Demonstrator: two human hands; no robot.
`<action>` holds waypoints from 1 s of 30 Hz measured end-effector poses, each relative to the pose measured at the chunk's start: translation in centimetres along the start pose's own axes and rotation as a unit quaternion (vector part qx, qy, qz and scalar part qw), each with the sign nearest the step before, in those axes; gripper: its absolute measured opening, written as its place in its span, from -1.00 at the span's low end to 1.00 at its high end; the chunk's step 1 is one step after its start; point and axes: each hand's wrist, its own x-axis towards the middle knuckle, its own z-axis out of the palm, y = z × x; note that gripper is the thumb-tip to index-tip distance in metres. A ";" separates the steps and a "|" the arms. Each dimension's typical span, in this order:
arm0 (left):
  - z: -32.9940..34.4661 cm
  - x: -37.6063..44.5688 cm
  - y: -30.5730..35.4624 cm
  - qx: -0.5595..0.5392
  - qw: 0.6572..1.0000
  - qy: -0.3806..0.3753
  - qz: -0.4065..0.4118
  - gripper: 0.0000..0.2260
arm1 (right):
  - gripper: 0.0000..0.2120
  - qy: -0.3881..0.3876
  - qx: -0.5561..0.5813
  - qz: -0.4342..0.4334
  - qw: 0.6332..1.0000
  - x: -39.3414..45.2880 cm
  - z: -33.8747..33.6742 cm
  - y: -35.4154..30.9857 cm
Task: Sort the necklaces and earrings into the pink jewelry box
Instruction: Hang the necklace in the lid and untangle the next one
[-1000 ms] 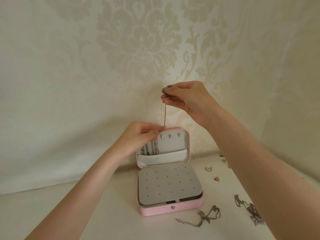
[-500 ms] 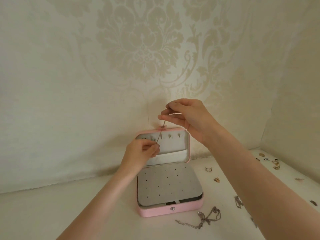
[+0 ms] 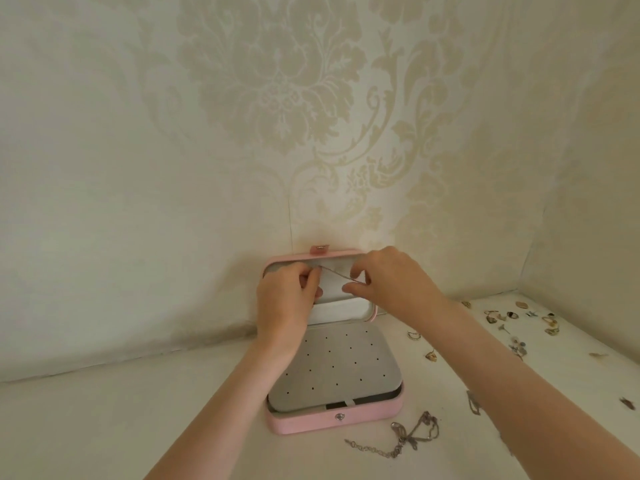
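Two bare forearms enter from the lower edge, sleeveless to the frame's border, ending in the left hand (image 3: 285, 299) and the right hand (image 3: 393, 284), both without rings, bracelets, watch or gloves, with slender fingers (image 3: 353, 288) and short, unpainted nails.

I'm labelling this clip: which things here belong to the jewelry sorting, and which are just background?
In the job: pink jewelry box, thin chain pinched by left hand and right hand, silver necklace, loose earrings.

Just there: white tabletop, patterned wallpaper.
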 end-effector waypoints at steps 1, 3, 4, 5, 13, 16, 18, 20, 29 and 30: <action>0.1 0.0 0.1 0.008 1.000 0.005 0.004 -0.74 | -0.75 0.003 -0.008 -0.004 1.000 0.2 0.3 -0.2; 0.0 0.3 0.2 0.019 1.000 0.019 0.003 -0.71 | -0.71 0.018 0.018 0.003 1.000 0.6 0.9 -0.4; 0.0 0.4 0.2 0.024 0.999 0.024 0.001 -0.70 | -0.67 0.038 0.045 0.014 0.998 0.9 1.2 -0.4; 0.0 0.6 0.1 0.033 0.999 0.026 0.002 -0.70 | -0.64 0.059 0.073 0.026 0.995 1.2 1.5 -0.3; 0.7 1.1 -1.0 0.161 0.982 0.055 0.076 -0.69 | -0.64 0.119 0.167 0.078 0.976 2.3 3.0 -0.3; 0.7 1.1 -1.2 0.154 0.980 0.073 0.100 -0.69 | -0.64 0.141 0.174 0.085 0.971 2.5 3.1 -0.5; 0.6 1.0 -1.3 0.142 0.978 0.091 0.124 -0.73 | -0.63 0.154 0.163 0.085 0.971 2.5 3.3 -0.7; 0.4 0.9 -1.6 0.138 0.973 0.103 0.154 -0.80 | -0.59 0.162 0.136 0.081 0.974 2.3 3.5 -0.8; 0.3 1.5 -2.7 0.294 0.920 0.136 0.219 -0.68 | -0.51 0.151 0.163 0.102 0.970 2.6 3.8 -1.6; 0.2 1.6 -2.5 0.310 0.914 0.141 0.222 -0.70 | -0.52 0.147 0.163 0.103 0.970 2.6 3.8 -1.7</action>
